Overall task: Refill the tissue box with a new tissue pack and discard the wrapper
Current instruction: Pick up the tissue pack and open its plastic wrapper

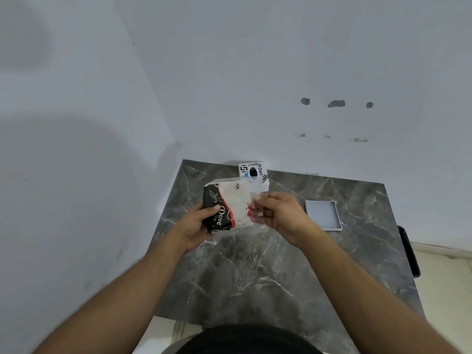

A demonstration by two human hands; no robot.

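Observation:
A tissue pack (231, 204) in a black, red and clear wrapper marked "Dove" is held above the dark marble table (255, 272). My left hand (196, 224) grips its black left end. My right hand (279, 215) pinches the clear wrapper at the pack's right end. Behind the pack, against the wall, stands the white tissue box (254, 173) covered in stickers, with a dark oval opening on top. The white tissue shows through the clear part of the wrapper.
A flat white square lid or tray (323, 214) lies on the table to the right of my hands. White walls close in at the left and back. A dark chair edge (408, 251) sits beyond the table's right side.

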